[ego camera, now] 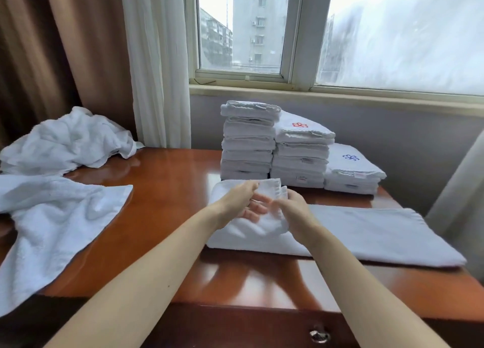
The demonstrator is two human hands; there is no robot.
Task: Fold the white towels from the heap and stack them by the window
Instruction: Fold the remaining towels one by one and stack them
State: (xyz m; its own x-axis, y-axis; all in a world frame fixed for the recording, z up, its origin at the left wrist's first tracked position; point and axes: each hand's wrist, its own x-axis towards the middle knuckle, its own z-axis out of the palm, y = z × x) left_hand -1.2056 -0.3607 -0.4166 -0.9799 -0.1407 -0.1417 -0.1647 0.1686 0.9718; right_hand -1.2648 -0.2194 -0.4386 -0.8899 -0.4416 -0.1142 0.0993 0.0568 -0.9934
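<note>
A long white towel lies folded lengthwise across the wooden table, its left end lifted and doubled over. My left hand and my right hand meet at that raised end, each pinching the hem near its corner. Behind them, under the window, stand three stacks of folded white towels: a tall one, a middle one topped by a red emblem, and a low one with a blue emblem. The heap of crumpled towels sits at the far left.
A loose white towel drapes over the table's left front edge. Brown and white curtains hang at the back left. The windowsill runs behind the stacks. A drawer knob shows below the front edge.
</note>
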